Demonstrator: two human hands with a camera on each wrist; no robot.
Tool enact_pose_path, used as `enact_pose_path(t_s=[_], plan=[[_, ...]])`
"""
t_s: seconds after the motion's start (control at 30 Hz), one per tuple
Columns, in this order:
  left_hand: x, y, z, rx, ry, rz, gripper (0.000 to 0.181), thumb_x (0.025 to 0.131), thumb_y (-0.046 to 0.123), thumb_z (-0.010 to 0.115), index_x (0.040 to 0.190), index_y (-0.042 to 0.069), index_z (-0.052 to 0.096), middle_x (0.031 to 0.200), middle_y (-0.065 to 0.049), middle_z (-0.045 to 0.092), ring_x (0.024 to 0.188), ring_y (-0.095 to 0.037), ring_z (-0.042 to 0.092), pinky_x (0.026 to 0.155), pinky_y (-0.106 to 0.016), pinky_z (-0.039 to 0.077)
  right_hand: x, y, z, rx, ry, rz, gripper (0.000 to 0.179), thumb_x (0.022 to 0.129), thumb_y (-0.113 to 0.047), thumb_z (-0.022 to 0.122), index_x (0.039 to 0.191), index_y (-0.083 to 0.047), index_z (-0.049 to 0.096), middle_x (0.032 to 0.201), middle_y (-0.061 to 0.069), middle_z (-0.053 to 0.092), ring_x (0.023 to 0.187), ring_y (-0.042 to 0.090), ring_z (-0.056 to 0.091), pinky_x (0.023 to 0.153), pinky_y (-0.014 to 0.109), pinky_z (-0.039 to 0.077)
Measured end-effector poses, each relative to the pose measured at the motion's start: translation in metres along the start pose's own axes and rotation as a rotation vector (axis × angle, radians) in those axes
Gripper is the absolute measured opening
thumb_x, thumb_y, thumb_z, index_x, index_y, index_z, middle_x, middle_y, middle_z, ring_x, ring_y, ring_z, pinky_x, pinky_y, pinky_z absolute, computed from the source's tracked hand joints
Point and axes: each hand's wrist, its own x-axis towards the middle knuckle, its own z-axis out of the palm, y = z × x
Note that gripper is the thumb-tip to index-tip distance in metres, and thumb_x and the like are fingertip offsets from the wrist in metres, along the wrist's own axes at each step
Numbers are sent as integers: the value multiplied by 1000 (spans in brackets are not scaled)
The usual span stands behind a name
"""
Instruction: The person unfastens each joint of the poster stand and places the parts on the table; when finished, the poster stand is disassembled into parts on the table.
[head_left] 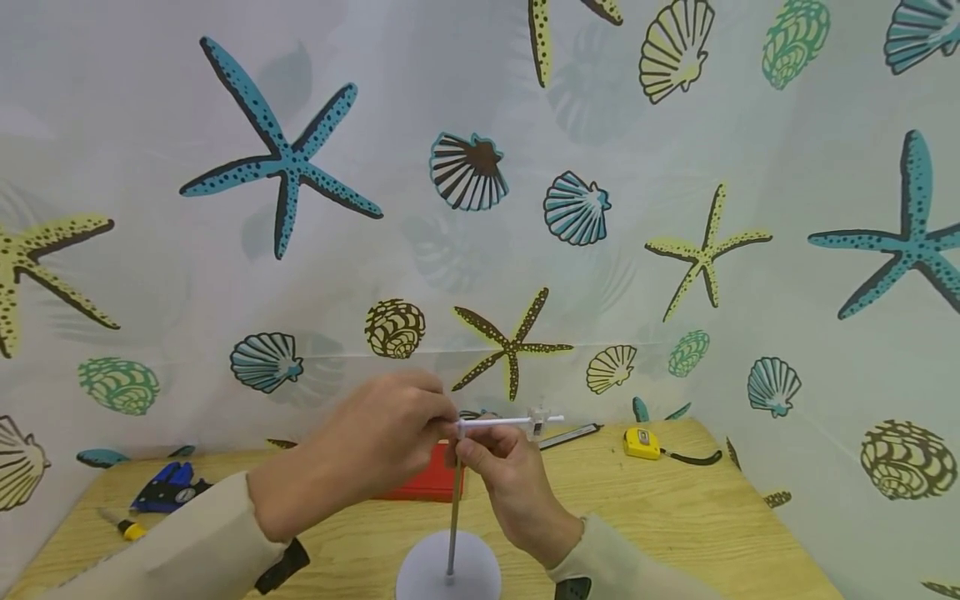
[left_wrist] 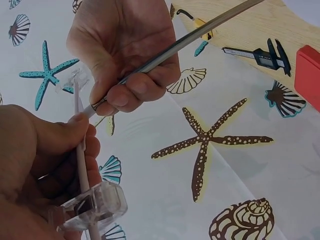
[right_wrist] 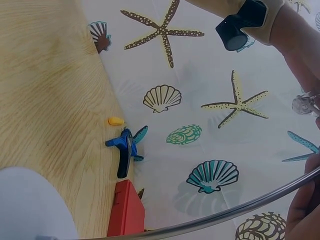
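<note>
A slim metal rod (head_left: 454, 521) rises from a round white base (head_left: 480, 575) on the table. At its top a thin white crossbar (head_left: 495, 422) lies sideways, meeting the rod through a white joint. My left hand (head_left: 393, 429) pinches the crossbar near this joint, thumb on top in the left wrist view. Curled round the upper rod, just below the joint, are the fingers of my right hand (head_left: 517, 479). Clear plastic clips sit on the crossbar; one clip (left_wrist: 102, 205) is close to my left hand, another clip (left_wrist: 72, 82) towards the far end.
Behind the rod lies a red case (head_left: 427, 483). A digital caliper (left_wrist: 265, 57) and a yellow tape measure (head_left: 642, 443) are at the back right. To the left are a blue-handled tool (head_left: 171, 486) and a yellow-handled tool (head_left: 129, 527). A patterned curtain (head_left: 337, 275) surrounds the table.
</note>
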Motion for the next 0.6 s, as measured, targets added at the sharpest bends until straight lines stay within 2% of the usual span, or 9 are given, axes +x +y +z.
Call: enact_pose_path(t_s=[0.17,0.33,0.43,0.6], plan=[[0,1,1,9,18,5,9,81,2,79,84,10,80,75,5,66,68,-6,62,60,-17,50,-1,0,0,8,-2,-27,17,98,-6,63,98,-21,71,95,-11,72,85,4,65,83,21,54],[0,0,1,25,24,41,11,81,0,78,86,8,81,75,4,66,69,-5,61,62,-16,52,0,-1,0,-1,-5,-2,17,99,-8,62,96,-21,71,97,-12,68,85,5,65,86,22,52],[0,-1,1,5,15,33,12,82,-2,77,87,8,82,76,4,66,69,-4,60,62,-16,52,0,-1,0,-12,-6,7,16,99,-9,61,95,-21,71,97,-11,67,85,5,65,88,23,52],[0,2,1,-13,28,0,11,81,-1,78,85,9,81,75,4,67,69,-5,62,61,-16,51,0,3,-2,-13,-11,-44,16,98,-6,62,98,-19,71,93,-11,70,84,5,65,84,22,53]])
